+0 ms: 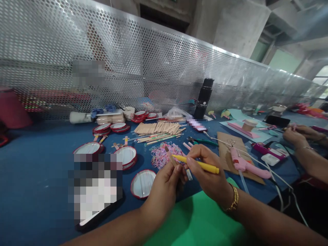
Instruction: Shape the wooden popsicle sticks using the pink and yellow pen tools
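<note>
My left hand [165, 182] is closed on a wooden craft stick [170, 156], holding it tilted up, its upper end coloured dark brown. Pinched in my right hand [214, 184] is a yellow marker pen [208, 167], its tip at or very near the stick's edge. Just behind both hands lies a tangled heap of pastel rubber bands or strings [159, 155]. A red-rimmed jar lid [142, 184] rests left of my left hand. Below my wrists is a green sheet [197, 222].
More red-rimmed lids [125, 157] stand left, some with sticks attached. Plain craft sticks [157, 128] are piled behind. A pink glue gun [247, 165] and its cable lie right, on cardboard [222, 141]. A black bottle [203, 99] stands behind. Another person's hands [296, 135] are far right.
</note>
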`<control>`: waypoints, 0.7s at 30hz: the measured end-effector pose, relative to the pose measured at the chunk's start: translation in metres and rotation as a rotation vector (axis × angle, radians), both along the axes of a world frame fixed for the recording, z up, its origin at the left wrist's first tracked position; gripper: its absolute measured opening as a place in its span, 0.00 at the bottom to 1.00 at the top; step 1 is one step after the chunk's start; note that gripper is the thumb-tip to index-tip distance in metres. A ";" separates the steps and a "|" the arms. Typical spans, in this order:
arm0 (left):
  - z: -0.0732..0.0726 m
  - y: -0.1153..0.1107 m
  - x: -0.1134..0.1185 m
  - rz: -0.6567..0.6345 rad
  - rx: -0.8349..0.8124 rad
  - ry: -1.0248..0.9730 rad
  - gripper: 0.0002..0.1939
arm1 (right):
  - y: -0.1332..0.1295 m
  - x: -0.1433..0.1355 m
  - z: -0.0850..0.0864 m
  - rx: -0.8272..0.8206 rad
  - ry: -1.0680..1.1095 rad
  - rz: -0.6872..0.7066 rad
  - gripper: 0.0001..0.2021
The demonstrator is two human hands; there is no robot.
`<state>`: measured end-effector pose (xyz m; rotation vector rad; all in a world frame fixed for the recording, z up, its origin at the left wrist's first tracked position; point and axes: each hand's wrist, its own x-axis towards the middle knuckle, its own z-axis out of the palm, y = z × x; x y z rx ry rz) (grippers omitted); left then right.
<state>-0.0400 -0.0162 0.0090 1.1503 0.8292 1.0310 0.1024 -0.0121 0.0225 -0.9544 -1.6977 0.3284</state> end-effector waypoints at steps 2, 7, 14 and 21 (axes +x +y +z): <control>-0.001 0.001 0.000 0.011 0.022 0.011 0.21 | 0.001 0.000 0.000 -0.014 -0.023 0.017 0.08; -0.006 0.004 -0.001 -0.008 0.036 0.074 0.23 | 0.007 0.000 0.006 -0.009 0.024 -0.077 0.09; -0.004 0.004 -0.004 -0.013 0.089 0.086 0.22 | -0.003 -0.003 0.012 -0.222 0.289 0.110 0.07; -0.004 0.008 -0.005 -0.025 0.168 0.105 0.22 | -0.011 -0.008 0.006 -0.078 0.314 -0.023 0.03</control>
